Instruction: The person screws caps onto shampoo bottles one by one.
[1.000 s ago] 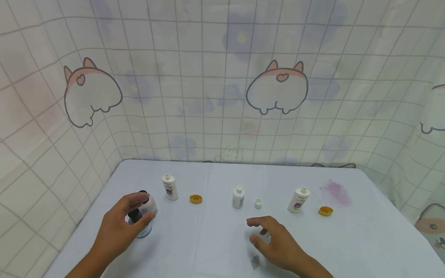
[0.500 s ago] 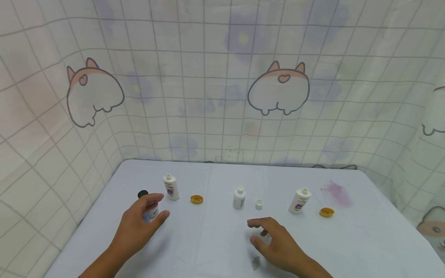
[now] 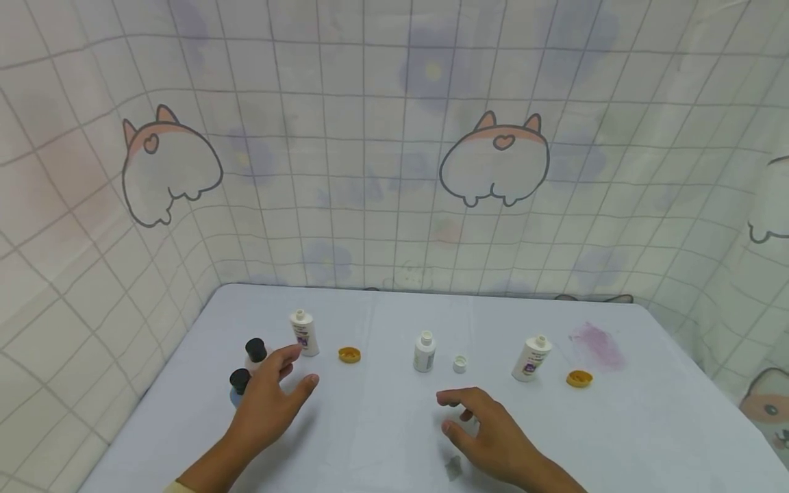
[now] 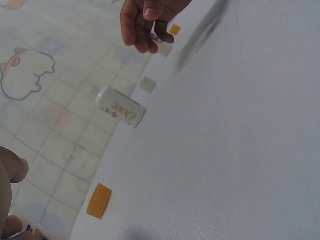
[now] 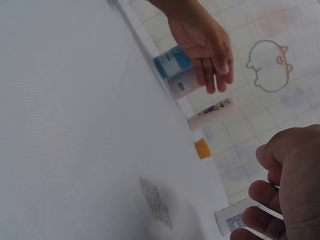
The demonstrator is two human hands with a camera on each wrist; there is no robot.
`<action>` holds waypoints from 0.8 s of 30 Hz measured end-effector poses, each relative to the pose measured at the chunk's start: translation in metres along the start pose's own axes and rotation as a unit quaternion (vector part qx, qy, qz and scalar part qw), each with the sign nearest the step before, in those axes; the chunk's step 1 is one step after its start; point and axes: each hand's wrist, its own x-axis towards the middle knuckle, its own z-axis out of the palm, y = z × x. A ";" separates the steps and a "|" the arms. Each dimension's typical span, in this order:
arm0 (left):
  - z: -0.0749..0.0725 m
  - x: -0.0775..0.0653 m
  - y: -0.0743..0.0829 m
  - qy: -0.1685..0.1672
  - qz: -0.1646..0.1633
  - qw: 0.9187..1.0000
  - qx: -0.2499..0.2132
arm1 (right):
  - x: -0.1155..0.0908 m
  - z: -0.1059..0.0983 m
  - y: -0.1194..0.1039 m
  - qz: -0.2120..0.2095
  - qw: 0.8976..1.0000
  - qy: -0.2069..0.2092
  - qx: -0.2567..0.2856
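My left hand (image 3: 268, 407) hovers over the table with thumb and fingers apart, holding nothing. Just left of it stand two black-topped bottles, one bluish (image 5: 172, 62) and one pale pink (image 5: 185, 84), partly covered by the hand in the head view. Behind its fingertips is an uncapped white bottle (image 3: 305, 335), with an orange cap (image 3: 349, 355) to its right. My right hand (image 3: 490, 438), fingers loosely bent and without anything in them, is at the front middle. Beyond it stand an uncapped white Dove bottle (image 4: 120, 107) and a small white cap (image 3: 459, 364).
Farther right, another uncapped white bottle (image 3: 531, 359) stands beside a second orange cap (image 3: 579, 378). A pink stain (image 3: 596, 344) and a small grey patch (image 3: 453, 467) mark the white table (image 3: 370, 438). A grid-patterned curtain (image 3: 370, 171) closes off the back and sides.
My left hand has drawn away from the two black-topped bottles and moved right, leaving them standing and their tops visible. The right hand has stayed nearly in place.
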 end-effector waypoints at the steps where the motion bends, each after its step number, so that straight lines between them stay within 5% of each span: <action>1: 0.002 0.001 -0.001 0.000 0.000 1.000 -0.003 | 0.000 0.001 0.001 -0.001 1.000 -0.002 0.003; 15: 0.027 0.015 -0.007 0.009 -0.053 0.998 -0.023 | 0.011 0.012 -0.006 -0.015 0.999 -0.021 0.021; 24: 0.030 0.022 -0.020 0.033 -0.041 0.999 -0.014 | 0.028 0.022 -0.007 -0.037 0.999 -0.034 0.020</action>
